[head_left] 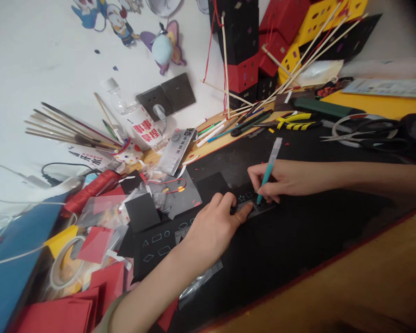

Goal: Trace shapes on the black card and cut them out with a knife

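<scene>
My right hand (276,179) is closed round a teal pen (270,167) with a clear cap on its upper end. The pen's tip meets a clear stencil ruler (265,208) lying on a strip of black paper (148,247). My left hand (213,222), with a ring on one finger, presses the ruler down, its fingers partly curled. Pale blue outlines show on the black paper: a triangle, rectangles, ovals, a diamond and a star. My left hand and forearm hide the ruler's middle and some of the paper.
Red paper sheets (60,317), a tape roll (67,263) and a red thread spool (90,192) lie left. Behind stand a plastic bottle (138,118) and brushes (79,134). Yellow-black pliers (296,121), scissors (360,134) and a green-handled tool (324,107) lie right, below coloured paper boxes (242,74).
</scene>
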{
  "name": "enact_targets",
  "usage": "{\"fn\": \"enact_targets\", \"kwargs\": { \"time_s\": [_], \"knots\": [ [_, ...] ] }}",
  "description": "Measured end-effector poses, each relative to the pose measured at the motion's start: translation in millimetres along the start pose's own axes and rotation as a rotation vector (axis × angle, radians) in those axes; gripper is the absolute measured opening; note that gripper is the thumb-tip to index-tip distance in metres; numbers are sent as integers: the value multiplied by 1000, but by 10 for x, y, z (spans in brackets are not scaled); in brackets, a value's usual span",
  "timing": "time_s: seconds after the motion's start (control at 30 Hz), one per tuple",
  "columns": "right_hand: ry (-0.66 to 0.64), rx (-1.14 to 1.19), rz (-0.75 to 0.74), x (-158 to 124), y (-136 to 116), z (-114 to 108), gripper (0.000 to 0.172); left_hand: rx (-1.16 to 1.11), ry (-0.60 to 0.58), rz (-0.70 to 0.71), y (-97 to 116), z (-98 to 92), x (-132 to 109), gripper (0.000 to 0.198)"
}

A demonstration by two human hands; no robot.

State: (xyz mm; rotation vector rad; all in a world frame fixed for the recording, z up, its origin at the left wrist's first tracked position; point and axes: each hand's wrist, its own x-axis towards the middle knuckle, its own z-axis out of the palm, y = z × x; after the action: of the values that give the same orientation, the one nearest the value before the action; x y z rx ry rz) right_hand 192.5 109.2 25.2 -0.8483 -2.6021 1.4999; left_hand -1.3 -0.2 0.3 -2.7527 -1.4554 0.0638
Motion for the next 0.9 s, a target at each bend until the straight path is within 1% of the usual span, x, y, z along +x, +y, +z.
{"fn": "enact_targets", "kwargs": {
  "time_s": [0.27,0.37,0.43,0.47,0.53,0.6,0.63,0.7,0.77,0.9],
  "knots": [
    [33,24,-7,14,41,17,7,1,-7,-10,3,0,18,39],
    [70,84,-15,5,68,51,8,-5,0,-6,-2,-1,17,39],
    [151,191,-30,-30,111,89,10,-14,1,0,-1,-5,16,39],
    [220,250,-42,-60,141,113,10,-18,2,1,1,-7,16,40],
    [407,312,-76,-140,208,162,11,-18,8,0,9,-8,15,41],
    [569,238,-89,-231,275,210,18,-6,25,2,20,-8,9,41],
    [610,158,-87,-275,303,231,20,3,36,3,25,-9,5,42],
    [630,-18,-84,-351,342,265,21,23,51,3,35,-15,-7,43],
    [618,-111,-84,-412,354,283,24,34,54,8,41,-25,-16,43],
    [596,-77,-132,-512,300,250,38,7,32,25,43,-34,-13,39]
  ]
}}
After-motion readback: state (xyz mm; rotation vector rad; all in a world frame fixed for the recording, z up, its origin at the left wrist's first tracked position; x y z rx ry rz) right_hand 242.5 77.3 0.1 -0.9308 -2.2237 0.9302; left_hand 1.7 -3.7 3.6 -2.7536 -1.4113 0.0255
